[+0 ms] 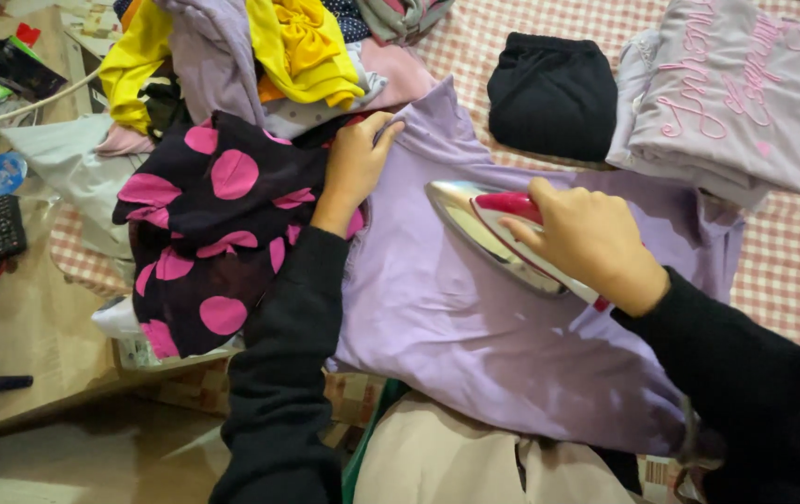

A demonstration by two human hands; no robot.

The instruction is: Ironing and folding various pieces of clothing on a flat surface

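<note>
A lilac top (456, 317) lies spread flat on a red-and-white checked cloth (792, 280). My right hand (591, 238) grips the red handle of a steel-soled iron (475, 219) that rests on the top's middle, nose pointing to the upper left. My left hand (355, 166) pinches the top's upper left edge near the neck and holds it taut. Both my sleeves are black.
A pile of clothes sits at the upper left: a black garment with pink dots (213, 233), yellow pieces (297, 47), a mauve one. A folded black garment (554, 93) and a folded lilac-grey garment with pink lettering (727, 93) lie at the back right. A remote (6, 224) lies at left.
</note>
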